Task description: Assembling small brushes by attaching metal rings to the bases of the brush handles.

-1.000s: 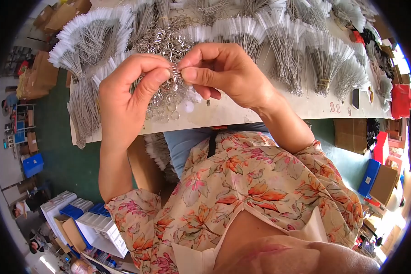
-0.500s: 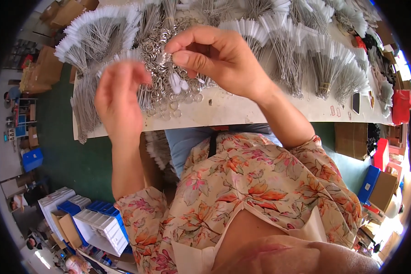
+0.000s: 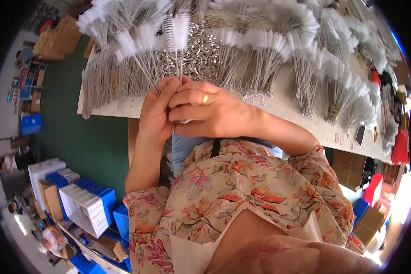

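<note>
Close together at the table's near edge, my left hand (image 3: 156, 109) and my right hand (image 3: 212, 108) are both closed, the right partly overlapping the left. Between them rise the thin wire stems of small white-bristled wire brushes (image 3: 176, 34), bristles pointing away from me. More stems fan out to the left from my left hand, with a white-bristled brush (image 3: 128, 43) among them. My fingers hide the lower ends of the stems. A bit of metal shows under my right fingers, too small to name. Just beyond my hands lies a pile of metal split rings (image 3: 200, 52).
Bundles of wire brushes (image 3: 301, 59) cover much of the white table (image 3: 123, 108), left, right and far. A phone (image 3: 360, 135) lies near the right edge. Blue and white plastic bins (image 3: 84, 208) stand at lower left; a cardboard box (image 3: 348, 169) is under the table.
My hands were apart over the ring pile, the right pinching something small. They have come together nearer my body, now with brush stems standing between them. The view has shifted slightly.
</note>
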